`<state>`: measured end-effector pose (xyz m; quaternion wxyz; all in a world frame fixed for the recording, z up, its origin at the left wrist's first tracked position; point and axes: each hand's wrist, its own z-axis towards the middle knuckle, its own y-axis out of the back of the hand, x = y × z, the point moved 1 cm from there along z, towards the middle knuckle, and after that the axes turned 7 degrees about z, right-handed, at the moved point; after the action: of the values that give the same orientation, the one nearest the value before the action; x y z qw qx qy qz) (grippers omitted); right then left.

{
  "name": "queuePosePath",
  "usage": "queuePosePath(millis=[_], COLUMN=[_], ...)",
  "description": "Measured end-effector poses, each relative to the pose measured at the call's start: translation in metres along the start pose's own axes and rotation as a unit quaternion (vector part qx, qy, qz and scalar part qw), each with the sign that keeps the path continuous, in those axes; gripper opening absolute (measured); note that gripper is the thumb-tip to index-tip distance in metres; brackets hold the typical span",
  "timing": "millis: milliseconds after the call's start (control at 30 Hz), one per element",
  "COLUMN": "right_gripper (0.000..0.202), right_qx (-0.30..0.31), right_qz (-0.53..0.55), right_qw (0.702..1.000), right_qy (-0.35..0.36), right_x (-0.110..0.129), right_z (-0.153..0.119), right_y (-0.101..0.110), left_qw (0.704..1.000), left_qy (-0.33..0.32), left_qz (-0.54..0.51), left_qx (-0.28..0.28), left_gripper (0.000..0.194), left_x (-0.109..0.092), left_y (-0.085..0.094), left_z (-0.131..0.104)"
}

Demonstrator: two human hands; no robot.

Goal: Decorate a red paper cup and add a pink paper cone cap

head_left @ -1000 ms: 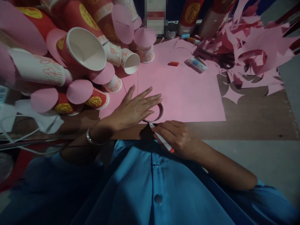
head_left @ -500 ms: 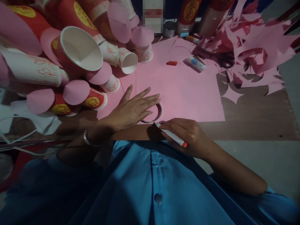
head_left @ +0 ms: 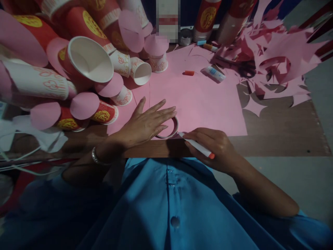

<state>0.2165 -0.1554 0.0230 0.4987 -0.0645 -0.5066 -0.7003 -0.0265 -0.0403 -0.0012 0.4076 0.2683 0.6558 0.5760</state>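
My left hand (head_left: 149, 121) lies flat with its fingers spread over a round ring (head_left: 177, 126), which looks like a tape roll and is partly hidden by the fingers. Under the ring is a large pink paper sheet (head_left: 203, 104) near the table's front edge. In my right hand (head_left: 213, 147) is a white marker (head_left: 199, 147) with an orange-red end, its tip at the lower right outer side of the ring. An orange-red marker cap (head_left: 189, 73) rests on the sheet farther back.
Paper cups (head_left: 90, 59), several with pink paper cones (head_left: 84, 105), crowd the left side. Pink paper scraps (head_left: 281, 59) and scissors (head_left: 246, 67) are at the back right. A glue tube (head_left: 214, 74) lies on the sheet. White cables (head_left: 28, 152) hang at the left edge.
My right hand has moved the marker right and slightly up, from below the ring to its lower right side. My left hand stays on the ring; the view has shifted slightly.
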Motion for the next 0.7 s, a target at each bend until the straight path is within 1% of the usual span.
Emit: queuePosePath(millis=[33,67,133,167,233,267,333,367,467,600,633,700], right_gripper=[0.017,0.018,0.022,0.024,0.028,0.03,0.032,0.033,0.027,0.033,0.035,0.037], right_qx=[-0.033,-0.079,-0.169,-0.202,-0.226,-0.23,-0.22,-0.183,-0.159,-0.107,-0.092,-0.066], right_qz=[-0.006,-0.007,-0.011,-0.027,-0.093,-0.128,-0.168,-0.174,-0.167,-0.184,-0.19,-0.202], right_qw=[0.999,0.997,0.985,0.979,0.969,0.965,0.961,0.967,0.973,0.977,0.977,0.976], right_qy=[-0.006,-0.01,-0.028,-0.031,-0.032,-0.012,0.017,0.014,0.008,-0.017,-0.027,-0.048], right_x=[0.001,0.002,0.005,0.007,0.006,0.004,-0.007,-0.017,-0.055,-0.109,-0.119,-0.135], right_z=[-0.001,-0.002,-0.005,-0.005,-0.002,0.003,0.018,0.027,0.056,0.082,0.087,0.093], right_y=[0.005,0.01,0.025,0.032,0.046,0.052,0.061,0.063,0.065,0.055,0.05,0.04], left_qw=[1.0,1.0,1.0,1.0,1.0,1.0,1.0,0.999,0.998,0.994,0.994,0.993], left_qy=[-0.001,-0.003,-0.006,-0.008,-0.009,-0.01,-0.012,-0.012,-0.018,-0.038,-0.047,-0.059], left_qz=[0.0,0.0,0.001,0.002,0.004,0.008,0.023,0.033,0.066,0.097,0.095,0.095], left_qx=[-0.004,-0.008,-0.015,-0.017,-0.017,-0.015,-0.008,-0.007,-0.005,-0.021,-0.04,-0.046], left_gripper=[0.054,0.054,0.054,0.054,0.056,0.058,0.059,0.057,0.049,0.058,0.058,0.056], left_x=[0.0,0.0,0.002,0.002,0.004,0.004,0.005,0.005,0.005,0.005,0.005,0.004], left_y=[0.0,-0.001,-0.002,-0.003,-0.004,-0.004,-0.005,-0.005,-0.004,-0.004,-0.004,-0.002], left_z=[0.0,0.0,0.0,0.0,-0.001,-0.001,-0.001,-0.001,-0.002,-0.003,-0.003,-0.002])
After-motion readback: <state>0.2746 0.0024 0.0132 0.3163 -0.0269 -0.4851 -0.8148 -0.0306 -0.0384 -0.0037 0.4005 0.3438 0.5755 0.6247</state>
